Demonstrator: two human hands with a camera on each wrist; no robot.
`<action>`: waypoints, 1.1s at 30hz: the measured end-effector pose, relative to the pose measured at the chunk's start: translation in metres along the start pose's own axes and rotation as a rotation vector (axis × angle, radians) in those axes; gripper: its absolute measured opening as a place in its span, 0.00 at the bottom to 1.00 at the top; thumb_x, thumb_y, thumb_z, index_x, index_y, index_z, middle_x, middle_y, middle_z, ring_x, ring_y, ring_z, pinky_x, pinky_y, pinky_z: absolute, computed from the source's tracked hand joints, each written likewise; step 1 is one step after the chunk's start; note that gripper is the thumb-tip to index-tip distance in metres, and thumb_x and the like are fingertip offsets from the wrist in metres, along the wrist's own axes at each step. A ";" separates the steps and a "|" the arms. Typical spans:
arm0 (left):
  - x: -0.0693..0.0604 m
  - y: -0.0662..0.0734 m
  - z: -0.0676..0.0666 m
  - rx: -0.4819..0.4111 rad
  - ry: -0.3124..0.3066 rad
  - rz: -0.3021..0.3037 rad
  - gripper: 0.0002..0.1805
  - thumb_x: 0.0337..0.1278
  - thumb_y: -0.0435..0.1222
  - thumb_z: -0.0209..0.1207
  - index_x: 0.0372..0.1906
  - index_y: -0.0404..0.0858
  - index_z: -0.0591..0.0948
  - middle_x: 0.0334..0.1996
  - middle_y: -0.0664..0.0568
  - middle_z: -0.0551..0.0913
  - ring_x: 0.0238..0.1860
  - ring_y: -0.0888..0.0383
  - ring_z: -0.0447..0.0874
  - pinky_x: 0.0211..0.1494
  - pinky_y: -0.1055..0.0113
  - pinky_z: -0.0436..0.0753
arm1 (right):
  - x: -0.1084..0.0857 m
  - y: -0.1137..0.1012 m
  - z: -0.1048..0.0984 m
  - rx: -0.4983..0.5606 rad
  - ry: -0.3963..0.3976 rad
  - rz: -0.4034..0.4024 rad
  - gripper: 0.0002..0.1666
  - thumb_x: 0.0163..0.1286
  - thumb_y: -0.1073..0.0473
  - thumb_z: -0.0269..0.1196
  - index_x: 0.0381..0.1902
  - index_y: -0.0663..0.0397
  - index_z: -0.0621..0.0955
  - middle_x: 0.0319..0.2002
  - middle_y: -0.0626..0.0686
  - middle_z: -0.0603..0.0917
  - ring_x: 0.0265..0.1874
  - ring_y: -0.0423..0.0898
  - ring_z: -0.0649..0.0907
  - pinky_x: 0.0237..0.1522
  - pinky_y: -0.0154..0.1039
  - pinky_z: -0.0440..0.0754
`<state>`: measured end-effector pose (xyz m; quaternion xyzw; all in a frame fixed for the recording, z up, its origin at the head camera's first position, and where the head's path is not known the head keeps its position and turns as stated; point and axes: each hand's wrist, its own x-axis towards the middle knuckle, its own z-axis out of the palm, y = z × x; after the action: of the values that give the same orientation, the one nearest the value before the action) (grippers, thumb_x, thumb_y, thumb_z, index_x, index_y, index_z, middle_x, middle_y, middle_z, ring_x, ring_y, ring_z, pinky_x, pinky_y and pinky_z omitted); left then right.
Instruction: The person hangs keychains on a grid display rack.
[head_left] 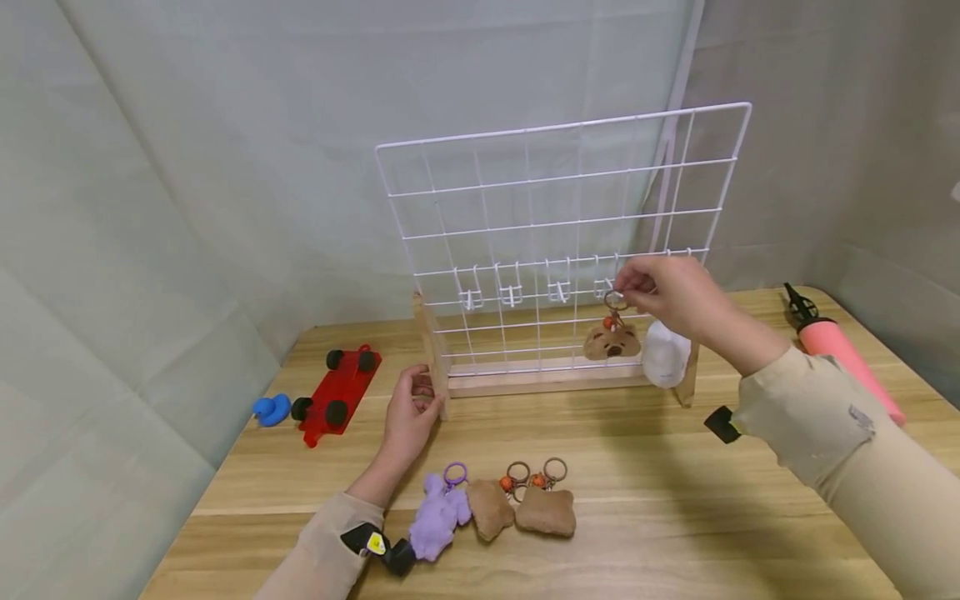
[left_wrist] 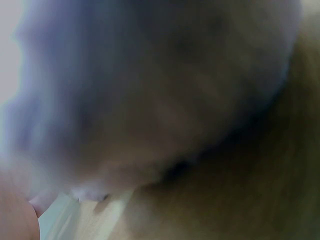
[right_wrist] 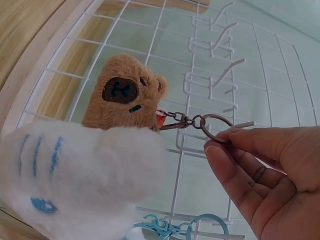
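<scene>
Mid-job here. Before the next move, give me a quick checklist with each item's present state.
1. Right hand pinching the bear's ring: ok.
2. Ring seated on the hook beside the fingers: cannot tell; the fingertips cover where they meet.
3. Bear clear of the white plush: cannot tell; they overlap in the right wrist view.
4. Left hand at the rack's left foot: ok; how firmly it holds, cannot tell.
5. Three leftmost hooks free: ok.
6. All plushes off the table: not ok; one purple and two brown lie there.

a blue toy (head_left: 272, 409) near a red wheeled toy (head_left: 347, 385); pink pump (head_left: 846, 358) well apart.
</scene>
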<state>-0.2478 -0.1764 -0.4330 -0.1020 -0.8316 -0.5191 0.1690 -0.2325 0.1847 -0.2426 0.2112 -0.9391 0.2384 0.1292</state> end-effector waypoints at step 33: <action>-0.001 -0.001 0.001 0.016 0.002 0.006 0.26 0.53 0.21 0.60 0.58 0.29 0.67 0.45 0.34 0.78 0.43 0.45 0.79 0.37 0.75 0.77 | -0.006 0.000 -0.007 0.040 0.037 0.003 0.07 0.65 0.66 0.62 0.40 0.62 0.81 0.37 0.60 0.86 0.37 0.53 0.85 0.43 0.49 0.83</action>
<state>-0.2477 -0.1763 -0.4344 -0.1027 -0.8352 -0.5121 0.1723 -0.2266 0.1904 -0.2389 0.2076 -0.9320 0.2610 0.1421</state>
